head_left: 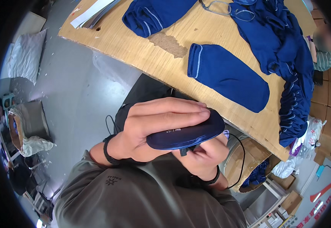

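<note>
A padded navy-blue oval fabric piece (186, 133) with a small pale label on its edge sits clasped between both hands: left hand (156, 127) fingers lie flat on top, right hand (203, 155) curls beneath. Beyond, a flat blue fabric sleeve (226, 76) lies on the wooden table (150, 57).

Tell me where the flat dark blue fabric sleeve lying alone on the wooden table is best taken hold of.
Probably at the cuff end of the flat dark blue fabric sleeve, the hemmed edge with pale stitching at its upper left. It lies flat on the wooden table, that end clear of the blue fabric pile, so a pinch grip from the left looks simplest.
</note>
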Demonstrator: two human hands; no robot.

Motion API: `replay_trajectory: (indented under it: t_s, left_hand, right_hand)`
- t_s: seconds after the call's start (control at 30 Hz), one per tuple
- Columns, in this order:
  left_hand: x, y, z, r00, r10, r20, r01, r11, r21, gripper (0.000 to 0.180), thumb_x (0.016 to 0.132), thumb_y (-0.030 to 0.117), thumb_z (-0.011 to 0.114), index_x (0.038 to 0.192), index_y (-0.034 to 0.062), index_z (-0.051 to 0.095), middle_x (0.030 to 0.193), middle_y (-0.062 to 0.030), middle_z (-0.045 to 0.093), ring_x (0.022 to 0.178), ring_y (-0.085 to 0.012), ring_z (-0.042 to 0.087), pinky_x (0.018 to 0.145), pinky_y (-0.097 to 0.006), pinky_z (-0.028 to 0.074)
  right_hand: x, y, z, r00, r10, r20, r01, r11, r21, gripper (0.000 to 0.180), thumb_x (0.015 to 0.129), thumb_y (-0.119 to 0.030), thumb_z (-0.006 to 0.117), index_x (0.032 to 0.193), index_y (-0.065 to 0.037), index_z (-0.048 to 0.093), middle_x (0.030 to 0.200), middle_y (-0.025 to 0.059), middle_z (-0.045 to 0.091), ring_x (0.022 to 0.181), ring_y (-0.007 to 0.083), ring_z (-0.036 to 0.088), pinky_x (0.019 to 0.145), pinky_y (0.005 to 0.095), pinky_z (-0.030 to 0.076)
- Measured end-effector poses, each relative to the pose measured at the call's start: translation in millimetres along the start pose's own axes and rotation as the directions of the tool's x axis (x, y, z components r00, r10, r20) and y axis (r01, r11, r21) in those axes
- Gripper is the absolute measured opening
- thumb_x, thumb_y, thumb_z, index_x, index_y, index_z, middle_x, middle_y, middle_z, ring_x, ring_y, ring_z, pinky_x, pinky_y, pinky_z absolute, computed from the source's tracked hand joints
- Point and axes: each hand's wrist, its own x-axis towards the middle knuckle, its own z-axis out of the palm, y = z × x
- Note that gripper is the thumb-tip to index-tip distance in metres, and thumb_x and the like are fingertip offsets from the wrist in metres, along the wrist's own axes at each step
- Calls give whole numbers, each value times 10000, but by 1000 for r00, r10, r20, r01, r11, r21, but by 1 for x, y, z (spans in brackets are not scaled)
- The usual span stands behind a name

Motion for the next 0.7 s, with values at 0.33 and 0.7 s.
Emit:
replay_trajectory:
  t_s: [0.33, 0.7]
  left_hand:
    - [-6, 3, -2, 925, -380, -24, 351, 877, -328, 441, 939, 237, 502, 1100, -156, 624, 1016, -223, 690, 889, -249, 686, 789, -313, 518]
    - [-12, 1, 6, 811, -582, -62, 515, 760, -396, 612, 1007, 409, 330, 1132, -104, 639, 1017, -168, 700, 959, -237, 669, 831, -314, 505]
  right_hand:
    - [-5, 1, -12, 927, 318, 200, -370, 869, 328, 132, 884, 0, 623, 1003, 55, 629, 899, 116, 738, 634, 115, 663, 591, 234, 512]
    - [-5, 16, -21, 934, 282, 218, -309, 946, 100, 272, 837, -69, 656, 1070, 70, 647, 854, 119, 692, 713, 169, 659, 626, 257, 502]
